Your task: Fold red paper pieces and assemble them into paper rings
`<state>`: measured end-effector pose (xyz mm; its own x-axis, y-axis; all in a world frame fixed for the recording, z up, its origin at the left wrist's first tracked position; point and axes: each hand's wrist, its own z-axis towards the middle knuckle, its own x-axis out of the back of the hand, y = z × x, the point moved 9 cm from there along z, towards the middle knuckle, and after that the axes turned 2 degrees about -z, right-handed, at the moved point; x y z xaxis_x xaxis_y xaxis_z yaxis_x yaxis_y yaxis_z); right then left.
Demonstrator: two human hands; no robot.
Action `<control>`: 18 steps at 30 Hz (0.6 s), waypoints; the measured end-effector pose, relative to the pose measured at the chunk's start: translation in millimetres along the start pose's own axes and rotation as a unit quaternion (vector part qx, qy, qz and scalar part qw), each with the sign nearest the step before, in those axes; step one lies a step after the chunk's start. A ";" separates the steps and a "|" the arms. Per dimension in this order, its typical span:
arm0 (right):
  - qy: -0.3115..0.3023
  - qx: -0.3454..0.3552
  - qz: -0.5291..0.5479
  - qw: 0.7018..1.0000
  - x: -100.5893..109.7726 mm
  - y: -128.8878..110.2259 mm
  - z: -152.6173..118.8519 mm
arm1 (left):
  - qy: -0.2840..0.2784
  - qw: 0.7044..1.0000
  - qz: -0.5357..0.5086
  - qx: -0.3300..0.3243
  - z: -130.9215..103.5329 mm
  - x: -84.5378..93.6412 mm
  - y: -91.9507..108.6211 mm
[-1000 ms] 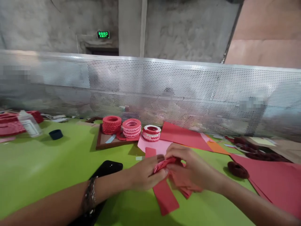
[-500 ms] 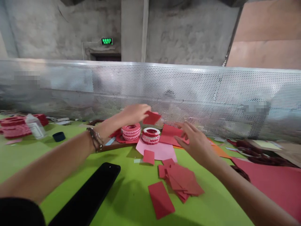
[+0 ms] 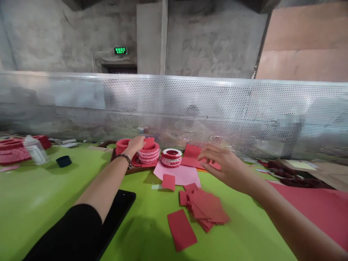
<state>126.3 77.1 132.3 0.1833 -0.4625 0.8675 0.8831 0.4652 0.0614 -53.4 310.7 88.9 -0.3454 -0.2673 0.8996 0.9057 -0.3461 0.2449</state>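
Observation:
My left hand (image 3: 136, 144) is stretched to the back of the table, closed on a small piece of red paper (image 3: 149, 143). That paper is over a stack of pink and red scalloped rings (image 3: 149, 154). My right hand (image 3: 220, 159) hovers in front of a red sheet (image 3: 189, 154), its fingers apart and holding nothing. A second ring stack with a white top (image 3: 171, 158) stands between the hands on a pink sheet (image 3: 179, 174). Closer to me lie a pile of red paper pieces (image 3: 206, 206), a single red rectangle (image 3: 182, 230) and a small red square (image 3: 169, 182).
A black phone-like slab (image 3: 119, 208) lies under my left forearm. At left are a clear bottle (image 3: 36, 150), a dark blue cap (image 3: 63, 161) and more red rings (image 3: 12, 150). A perforated metal screen (image 3: 174, 108) borders the back. A large red sheet (image 3: 312, 210) lies at right.
My left hand has moved left and down with the red paper, from above the white-topped stack to the pink and red stack. My right hand has stayed nearly in place.

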 end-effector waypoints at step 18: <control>-0.137 0.020 0.014 0.990 -21.5 -7.2 -4.5 | -0.111 0.985 0.087 -0.099 24.7 -35.5 22.5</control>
<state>118.0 80.3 111.1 0.0782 -0.2302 0.9700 0.8609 0.5062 0.0507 -14.7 334.6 71.4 -0.1073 -0.1424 0.9840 0.8731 -0.4870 0.0248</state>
